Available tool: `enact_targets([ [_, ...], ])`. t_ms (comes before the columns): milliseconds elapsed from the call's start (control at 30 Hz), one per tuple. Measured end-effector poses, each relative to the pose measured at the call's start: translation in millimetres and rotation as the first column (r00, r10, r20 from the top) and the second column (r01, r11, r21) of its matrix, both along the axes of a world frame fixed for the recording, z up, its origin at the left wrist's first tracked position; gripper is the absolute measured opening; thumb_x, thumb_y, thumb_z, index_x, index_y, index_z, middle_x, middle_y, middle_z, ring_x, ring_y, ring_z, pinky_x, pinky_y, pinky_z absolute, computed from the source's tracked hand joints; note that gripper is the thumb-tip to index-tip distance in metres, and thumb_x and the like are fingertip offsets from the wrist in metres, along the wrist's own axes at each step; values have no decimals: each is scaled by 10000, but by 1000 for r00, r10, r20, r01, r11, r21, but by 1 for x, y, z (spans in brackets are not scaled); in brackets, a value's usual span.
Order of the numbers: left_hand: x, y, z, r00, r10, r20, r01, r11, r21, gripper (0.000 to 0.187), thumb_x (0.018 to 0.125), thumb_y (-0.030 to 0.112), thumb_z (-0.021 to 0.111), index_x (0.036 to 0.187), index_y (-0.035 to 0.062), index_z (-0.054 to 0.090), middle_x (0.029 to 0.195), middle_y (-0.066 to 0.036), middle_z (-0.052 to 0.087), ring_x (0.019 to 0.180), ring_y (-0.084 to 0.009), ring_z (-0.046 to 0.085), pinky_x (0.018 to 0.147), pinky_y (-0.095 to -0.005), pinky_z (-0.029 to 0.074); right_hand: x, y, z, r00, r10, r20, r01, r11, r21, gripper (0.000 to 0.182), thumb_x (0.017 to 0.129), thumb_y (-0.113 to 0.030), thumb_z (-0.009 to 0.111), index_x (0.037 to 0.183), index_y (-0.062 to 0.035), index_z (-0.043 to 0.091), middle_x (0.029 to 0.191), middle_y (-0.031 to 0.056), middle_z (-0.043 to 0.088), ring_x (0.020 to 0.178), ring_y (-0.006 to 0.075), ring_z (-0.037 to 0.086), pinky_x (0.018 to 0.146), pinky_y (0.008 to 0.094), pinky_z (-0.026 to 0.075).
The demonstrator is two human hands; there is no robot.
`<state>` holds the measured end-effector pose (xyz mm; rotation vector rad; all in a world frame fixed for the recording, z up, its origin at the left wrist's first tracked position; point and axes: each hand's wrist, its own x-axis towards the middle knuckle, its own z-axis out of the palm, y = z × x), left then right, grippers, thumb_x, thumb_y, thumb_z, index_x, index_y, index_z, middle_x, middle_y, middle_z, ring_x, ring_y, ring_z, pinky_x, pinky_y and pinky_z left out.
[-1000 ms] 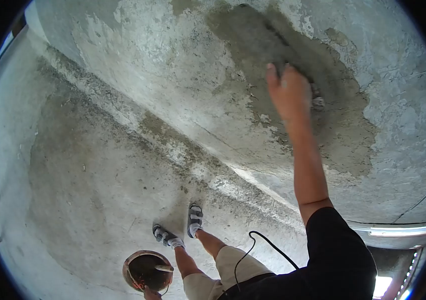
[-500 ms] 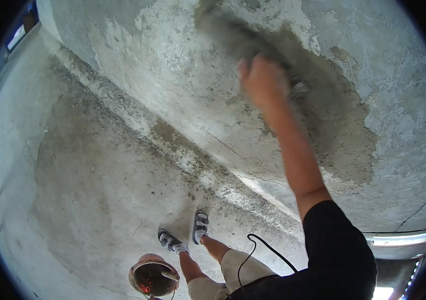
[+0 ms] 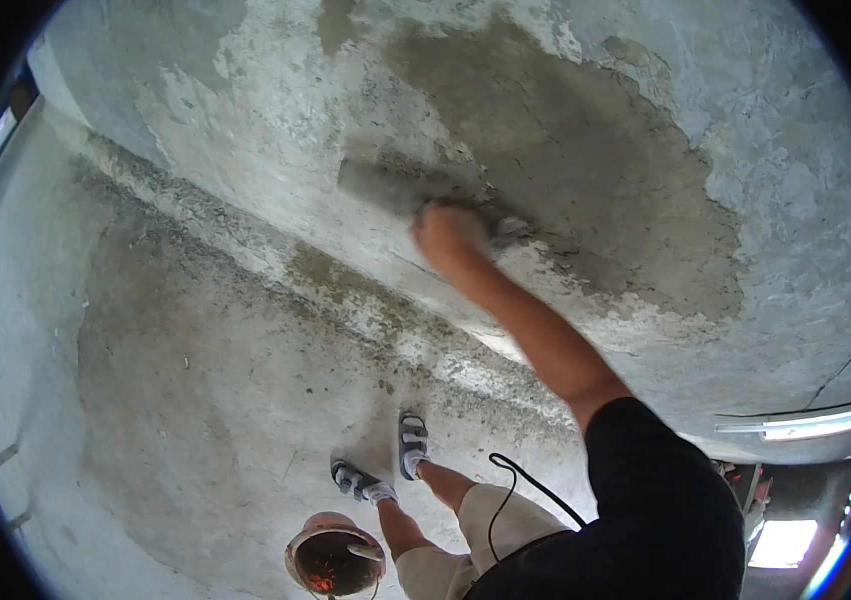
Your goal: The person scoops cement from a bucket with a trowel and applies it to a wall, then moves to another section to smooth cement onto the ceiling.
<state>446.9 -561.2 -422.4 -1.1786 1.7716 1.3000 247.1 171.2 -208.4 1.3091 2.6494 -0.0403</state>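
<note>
My right hand (image 3: 451,232) is closed around the handle of a long, flat plastering trowel (image 3: 386,185), blurred by motion. The blade lies against the concrete wall (image 3: 296,120), on the lower left side of a dark, wet patch of mortar (image 3: 586,140). Loose grey mortar (image 3: 513,228) shows at the trowel's right end. Near my legs is a bucket (image 3: 298,558) with a dark inside and orange specks in it. A pale, elongated thing (image 3: 366,551) lies over its inner right side; I cannot make out what it is. No left hand can be made out.
My sandalled feet (image 3: 413,445) stand on the concrete floor (image 3: 196,400), close to the rough, crumbly wall base (image 3: 376,315). A black cord (image 3: 546,490) loops beside my waist. A bright light strip (image 3: 816,424) and a thin cable (image 3: 836,375) are at the right.
My right hand has swept the trowel down and to the left across the wall, uncovering more of the wet patch. The view has shifted slightly, and the bucket appears farther right.
</note>
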Motion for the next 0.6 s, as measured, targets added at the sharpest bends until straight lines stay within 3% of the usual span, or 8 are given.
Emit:
enact_targets([
  [100, -2, -16, 2, 999, -4, 36, -1, 992, 125, 255, 865, 434, 575, 882, 182, 544, 708, 58, 518, 530, -73, 406, 473, -250, 248, 52, -7, 132, 986, -26, -163, 77, 946, 314, 445, 956, -425, 439, 861, -24, 607, 734, 207, 641, 694, 353, 655, 666, 468, 533],
  [167, -2, -13, -16, 997, -47, -64, 52, 996, 77, 233, 869, 418, 570, 860, 189, 527, 708, 49, 514, 496, -67, 389, 434, -245, 233, 83, 14, 169, 950, 29, -310, 126, 875, 468, 457, 956, -431, 431, 853, -22, 607, 661, 202, 619, 677, 366, 648, 656, 473, 531],
  [200, -20, 28, 8, 995, 96, 22, -95, 994, -51, 243, 873, 399, 566, 766, 196, 487, 620, 65, 427, 444, -52, 334, 413, -233, 200, 91, 23, 163, 948, 7, -318, 147, 877, 458, 457, 956, -431, 431, 853, -22, 607, 661, 202, 619, 677, 366, 648, 656, 473, 531],
  [300, -30, 17, -5, 999, -12, 35, 6, 985, 170, 277, 874, 396, 563, 702, 213, 446, 568, 85, 355, 423, -42, 296, 417, -227, 181, 114, 46, 103, 966, -71, -247, 153, 931, 331, 460, 946, -427, 441, 831, -19, 620, 692, 195, 644, 699, 361, 661, 657, 468, 538],
  [400, -43, 24, 4, 998, -28, 60, 26, 999, 34, 268, 882, 356, 548, 684, 216, 435, 552, 93, 342, 434, -43, 302, 429, -238, 190, 99, 44, -13, 982, -177, 72, 172, 982, 71, 390, 916, -382, 483, 870, -60, 698, 883, 206, 690, 815, 311, 690, 702, 478, 545],
  [500, -42, 24, 13, 995, -96, -22, 95, 994, -49, 309, 876, 335, 555, 664, 212, 368, 551, 86, 301, 434, -50, 252, 415, -252, 179, 123, 57, -159, 993, -112, 34, 115, 989, -93, 365, 904, -353, 517, 899, -33, 691, 960, 190, 689, 907, 310, 674, 728, 486, 542],
  [567, -40, -30, -9, 909, -407, 88, 416, 874, -253, 472, 971, 437, 448, 1028, 5, 628, 576, -21, 472, 460, -132, 374, 411, -310, 294, 122, 36, -133, 992, -121, -23, 119, 991, -61, 377, 915, -363, 501, 905, -29, 674, 916, 181, 689, 868, 310, 678, 707, 486, 542],
  [600, -23, -52, -22, 861, -482, -165, 437, 865, -248, 484, 986, 428, 412, 869, 8, 624, 555, -19, 477, 445, -152, 389, 407, -314, 302, 130, 24, -113, 992, -123, -40, 121, 991, -49, 389, 927, -373, 485, 910, -24, 657, 871, 172, 688, 829, 309, 681, 686, 486, 543],
])
